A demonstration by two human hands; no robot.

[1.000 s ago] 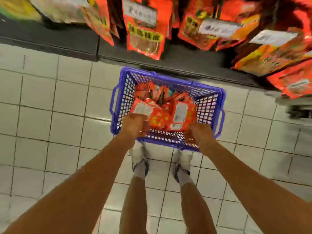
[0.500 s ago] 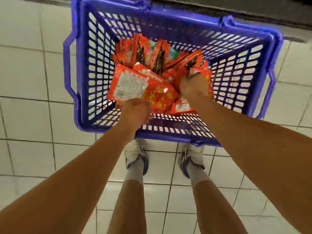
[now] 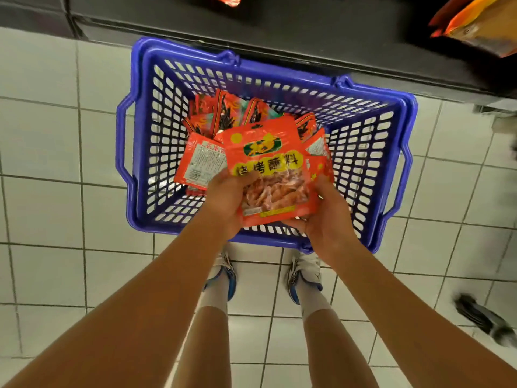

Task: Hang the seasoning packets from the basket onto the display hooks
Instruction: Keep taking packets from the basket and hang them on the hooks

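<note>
Looking straight down, both hands are over the blue basket, which sits on the white tiled floor hard up against the dark base of the display shelving. The left hand grips the lower left edge of a red seasoning packet, thumb on its printed face, and the right hand cups the lower right corner from beneath, fingers curled under it. That packet is held face up above the basket's near half, yellow characters across its middle and a clear window showing reddish contents. More behind it in the left hand: a second packet shows its white label panel just to the left, though how many the hand clamps I cannot tell. Down in the basket, a heap of loose packets lies against the far wall, red with dark prints. At the upper right, a hanging orange packet pokes in from the display, well apart from the hands. Below the basket's near rim, two white shoes stand on the tiles, toes just beside it.
</note>
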